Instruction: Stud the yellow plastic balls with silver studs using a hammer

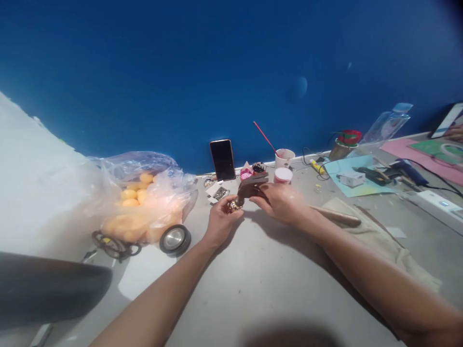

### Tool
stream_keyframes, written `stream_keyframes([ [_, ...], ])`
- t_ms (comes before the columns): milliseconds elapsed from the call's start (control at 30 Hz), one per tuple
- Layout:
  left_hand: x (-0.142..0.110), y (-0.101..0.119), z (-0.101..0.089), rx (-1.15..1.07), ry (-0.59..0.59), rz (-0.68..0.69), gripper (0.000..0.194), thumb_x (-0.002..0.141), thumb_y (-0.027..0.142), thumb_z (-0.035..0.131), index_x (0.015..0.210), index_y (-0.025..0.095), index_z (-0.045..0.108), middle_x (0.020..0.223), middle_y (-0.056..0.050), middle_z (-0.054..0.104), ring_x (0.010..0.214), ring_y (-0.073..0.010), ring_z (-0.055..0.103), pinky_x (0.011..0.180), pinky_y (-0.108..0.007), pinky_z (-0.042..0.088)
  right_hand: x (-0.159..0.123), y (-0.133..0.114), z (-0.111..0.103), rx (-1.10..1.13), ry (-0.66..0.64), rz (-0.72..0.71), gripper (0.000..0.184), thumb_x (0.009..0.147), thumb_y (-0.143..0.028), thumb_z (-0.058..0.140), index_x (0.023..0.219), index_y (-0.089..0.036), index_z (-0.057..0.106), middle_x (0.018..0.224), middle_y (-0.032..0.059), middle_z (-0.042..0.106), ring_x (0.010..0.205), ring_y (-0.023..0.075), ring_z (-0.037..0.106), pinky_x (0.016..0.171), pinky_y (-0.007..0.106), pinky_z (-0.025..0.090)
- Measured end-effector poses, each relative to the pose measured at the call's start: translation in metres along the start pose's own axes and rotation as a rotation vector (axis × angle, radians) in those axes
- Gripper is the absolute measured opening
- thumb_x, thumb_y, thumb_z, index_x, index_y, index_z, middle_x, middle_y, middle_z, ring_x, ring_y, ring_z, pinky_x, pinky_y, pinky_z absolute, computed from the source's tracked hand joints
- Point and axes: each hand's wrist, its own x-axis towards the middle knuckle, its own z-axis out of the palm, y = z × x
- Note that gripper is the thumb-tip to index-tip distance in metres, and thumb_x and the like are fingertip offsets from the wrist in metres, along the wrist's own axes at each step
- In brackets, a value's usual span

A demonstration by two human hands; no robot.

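In my left hand [219, 221] is a small shiny gold piece [235, 206], pinched between thumb and fingers. My right hand [278, 202] grips a flat brown strip [250, 187], whose lower end meets the gold piece. Its exact material cannot be made out. Just beyond my left hand lies a small white open box [213, 191] with shiny metal bits [220, 193] in it. Past my right hand stand a pink tub with a pale lid [282, 174], a white cup [285, 156] holding a red stick, and two small pots, one pink [246, 172], one dark [259, 167].
A phone [222, 160] leans on the blue wall. To the left are a plastic bag of orange balls [137, 193] and a round black-rimmed metal item [175, 239]. Rightward lie a beige cloth [383, 246], a wooden handle [336, 217], a blue sheet [347, 168] with tools, and a clear bottle [387, 125].
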Motion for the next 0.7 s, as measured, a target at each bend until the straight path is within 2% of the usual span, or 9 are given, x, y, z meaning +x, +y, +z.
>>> stream_keyframes([
  [100,-0.001,0.002,0.000,0.003,-0.014,0.000,0.049,0.064,0.025,0.086,0.111,0.017,0.073,0.082,0.001,0.067,0.068,-0.0107,0.055,0.064,-0.023,0.046,-0.001,0.002,-0.001,-0.025,0.098,-0.012,0.032,0.104,-0.043,0.057,0.095,-0.016,0.072,0.087,0.0119,0.077,0.071,0.0228,0.066,0.062,0.032,0.035],
  [167,-0.002,0.004,0.000,-0.008,-0.041,0.005,0.048,0.067,0.027,0.086,0.112,0.018,0.072,0.091,-0.001,0.070,0.072,-0.0111,0.057,0.066,-0.023,0.047,-0.002,0.003,-0.003,-0.033,0.161,-0.019,0.034,0.104,-0.044,0.056,0.098,-0.015,0.072,0.090,0.0130,0.077,0.074,0.0238,0.067,0.064,0.032,0.037],
  [233,-0.003,0.005,0.001,-0.002,-0.064,0.022,0.048,0.067,0.028,0.086,0.111,0.017,0.072,0.098,-0.004,0.073,0.076,-0.0124,0.060,0.067,-0.024,0.047,-0.003,0.002,-0.003,-0.043,0.151,-0.036,0.035,0.104,-0.044,0.056,0.099,-0.014,0.072,0.088,0.0129,0.077,0.072,0.0237,0.066,0.062,0.032,0.035],
  [333,-0.004,0.007,0.002,0.025,-0.070,0.025,0.048,0.067,0.029,0.087,0.111,0.017,0.071,0.097,-0.004,0.074,0.078,-0.0141,0.061,0.068,-0.025,0.048,-0.004,-0.001,-0.003,-0.076,0.096,-0.065,0.033,0.103,-0.044,0.057,0.095,-0.015,0.073,0.082,0.0115,0.076,0.066,0.0217,0.063,0.059,0.031,0.031],
  [433,-0.005,0.008,0.003,0.008,-0.046,0.014,0.051,0.067,0.029,0.086,0.113,0.017,0.070,0.098,-0.004,0.074,0.075,-0.0130,0.060,0.065,-0.024,0.047,-0.005,-0.001,-0.006,-0.106,0.179,-0.062,0.036,0.104,-0.045,0.056,0.092,-0.016,0.073,0.079,0.0107,0.075,0.065,0.0209,0.061,0.059,0.031,0.030],
  [500,-0.006,0.010,0.003,-0.002,-0.029,0.016,0.052,0.066,0.028,0.086,0.114,0.018,0.069,0.091,-0.002,0.071,0.070,-0.0117,0.058,0.064,-0.024,0.045,-0.005,0.000,-0.007,-0.110,0.244,-0.076,0.039,0.105,-0.046,0.052,0.091,-0.015,0.072,0.079,0.0110,0.074,0.066,0.0211,0.062,0.060,0.031,0.031],
  [600,-0.009,0.012,0.004,0.015,-0.019,0.032,0.049,0.066,0.027,0.085,0.112,0.018,0.070,0.081,0.002,0.066,0.066,-0.0107,0.054,0.062,-0.024,0.044,-0.006,0.001,-0.005,-0.096,0.219,-0.148,0.041,0.107,-0.045,0.048,0.090,-0.015,0.071,0.079,0.0108,0.074,0.065,0.0203,0.061,0.059,0.031,0.031],
  [700,-0.009,0.013,0.005,0.003,-0.012,0.066,0.047,0.068,0.025,0.082,0.113,0.018,0.070,0.087,0.000,0.069,0.067,-0.0106,0.055,0.063,-0.024,0.045,-0.006,0.002,-0.003,-0.102,0.218,-0.174,0.040,0.107,-0.045,0.050,0.090,-0.015,0.071,0.078,0.0100,0.073,0.064,0.0198,0.060,0.059,0.032,0.030],
])
